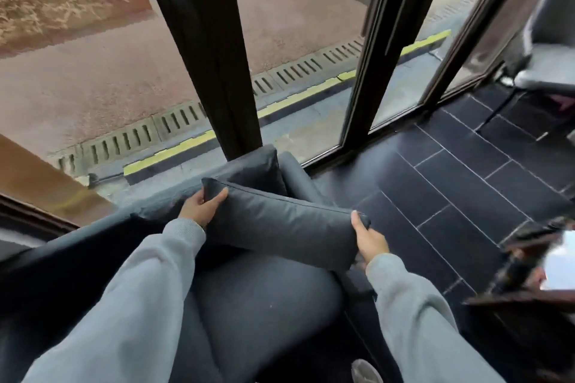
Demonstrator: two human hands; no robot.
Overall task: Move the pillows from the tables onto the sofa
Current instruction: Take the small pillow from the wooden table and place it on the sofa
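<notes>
— Fingers first: what are they doing?

— Both sets are clamping on the dark grey pillow (280, 224). I am gripping its far corner with my left hand (200, 207), thumb lying over the top seam and the other fingers (199, 196) wrapping under the edge. My right hand (370, 239) is pinching the near right corner, thumb on top, the remaining fingers tucked beneath the fabric where I cannot make them out.

— And where is that pillow sitting?

— It is stretching across the centre of the frame, tilted, its long edge running from upper left down to the right. It is hanging over the sofa (258, 305) seat; whether its underside is touching the cushion I cannot tell.

— Anything else on the sofa?

— A second pillow (258, 171) of the same grey is leaning upright against the backrest, just behind the one I am holding, right below the black window post (211, 50) in the upper middle.

— What is crowding you?

— My grey sleeves (140, 289) are filling the lower part of the frame. A dark wooden table (529, 283) is showing blurred at the lower right edge, standing on the dark tiled floor (451, 183). A grey chair (550, 40) is standing in the upper right corner, well apart. Glass panes are running along the back, with pavement and a slotted drain outside.
</notes>
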